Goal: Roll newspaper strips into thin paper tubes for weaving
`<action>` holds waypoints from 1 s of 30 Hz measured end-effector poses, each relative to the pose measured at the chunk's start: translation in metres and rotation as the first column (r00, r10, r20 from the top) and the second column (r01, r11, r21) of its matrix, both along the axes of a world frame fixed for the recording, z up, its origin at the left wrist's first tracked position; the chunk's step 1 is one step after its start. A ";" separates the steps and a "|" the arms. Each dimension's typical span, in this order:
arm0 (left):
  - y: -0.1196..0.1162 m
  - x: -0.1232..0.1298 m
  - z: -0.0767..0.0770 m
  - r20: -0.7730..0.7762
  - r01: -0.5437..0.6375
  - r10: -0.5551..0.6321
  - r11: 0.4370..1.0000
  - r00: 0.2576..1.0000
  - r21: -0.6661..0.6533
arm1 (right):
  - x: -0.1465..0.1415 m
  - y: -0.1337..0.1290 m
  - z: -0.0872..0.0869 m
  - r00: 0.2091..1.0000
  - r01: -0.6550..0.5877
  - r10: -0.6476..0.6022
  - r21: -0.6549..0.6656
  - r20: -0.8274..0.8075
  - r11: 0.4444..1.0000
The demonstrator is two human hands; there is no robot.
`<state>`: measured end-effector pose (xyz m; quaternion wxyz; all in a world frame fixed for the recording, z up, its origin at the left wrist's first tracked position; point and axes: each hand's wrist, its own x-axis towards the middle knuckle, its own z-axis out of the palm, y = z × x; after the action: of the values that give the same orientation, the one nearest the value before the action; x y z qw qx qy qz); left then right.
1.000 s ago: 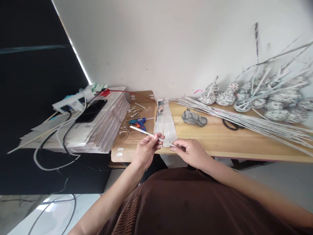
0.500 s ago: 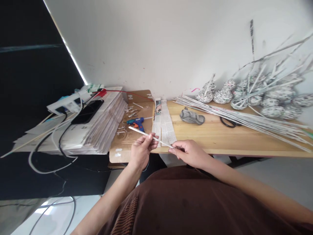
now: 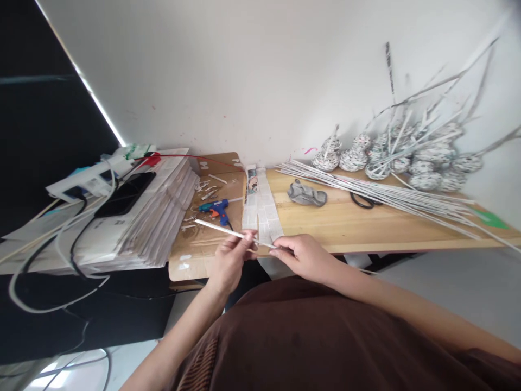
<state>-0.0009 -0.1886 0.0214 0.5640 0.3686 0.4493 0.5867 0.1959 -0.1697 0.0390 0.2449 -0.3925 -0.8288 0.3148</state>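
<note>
My left hand [image 3: 233,259] pinches a thin rolled paper stick [image 3: 216,226], whose pale end points left past my fingers. My right hand [image 3: 303,256] is closed on the same stick, nearer its right end. Between the two hands a short stretch of the stick shows, held above the table's front edge. Just beyond my fingers lie newspaper strips [image 3: 266,209], flat on the table. A blue and orange glue gun [image 3: 217,209] rests on a cardboard sheet [image 3: 207,247] to the left of the strips.
A tall stack of paper [image 3: 163,214] at left carries a black phone [image 3: 125,194], a power strip [image 3: 87,182] and cables. On the wooden table [image 3: 309,231] are a grey cloth [image 3: 307,193], black-handled scissors [image 3: 362,201], a bundle of paper sticks [image 3: 378,190] and several woven paper shapes [image 3: 353,157].
The view has turned slightly right, so the table's things sit further left. Both hands still hold the paper stick, which lies a little flatter now.
</note>
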 end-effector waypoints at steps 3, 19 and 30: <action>-0.002 0.005 -0.004 -0.113 0.110 -0.112 0.994 0.987 -0.022 | 0.001 -0.001 0.000 1.000 -0.017 0.016 0.071 0.019 0.997; 0.004 -0.003 -0.007 0.040 0.020 -0.018 0.998 0.999 -0.053 | 0.038 -0.001 0.009 0.992 -0.129 0.121 -0.451 -0.046 0.883; 0.004 -0.007 -0.005 0.026 -0.019 0.022 0.991 0.999 -0.132 | 0.051 -0.003 -0.005 0.992 -0.127 0.122 -0.454 -0.041 0.882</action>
<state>-0.0083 -0.1848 0.0169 0.5872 0.3178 0.4830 0.5666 0.2472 -0.1730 0.0344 0.1299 -0.3833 -0.7539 0.5176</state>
